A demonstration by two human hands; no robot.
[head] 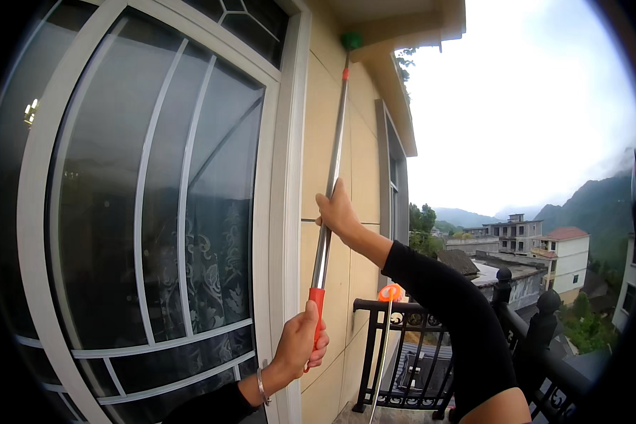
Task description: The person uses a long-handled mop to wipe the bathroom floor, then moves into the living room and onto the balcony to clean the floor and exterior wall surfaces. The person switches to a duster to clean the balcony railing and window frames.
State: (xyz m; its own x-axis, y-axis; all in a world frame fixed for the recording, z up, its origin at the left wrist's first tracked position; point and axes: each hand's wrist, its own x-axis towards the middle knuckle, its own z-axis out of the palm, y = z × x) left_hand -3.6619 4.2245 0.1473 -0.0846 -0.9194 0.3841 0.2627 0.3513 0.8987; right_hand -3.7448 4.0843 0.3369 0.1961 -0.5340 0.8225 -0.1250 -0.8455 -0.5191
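A telescopic metal pole (335, 153) stands nearly upright in front of the tan wall panels. Its green head (351, 40), probably a duster or brush, is at the underside of the roof overhang; whether it touches cannot be told. My left hand (302, 339), with a bracelet at the wrist, is closed around the red grip (316, 312) at the pole's lower end. Higher up, my right hand (339, 209) holds the metal shaft, its thumb and fingers about it. Black sleeves cover both arms.
On the left is a white-framed glass door (159, 175) with pale bars. A second pole with an orange head (390, 292) leans by the black balcony railing (424, 307). A window (393, 175) is set in the wall farther along. Buildings and hills lie beyond.
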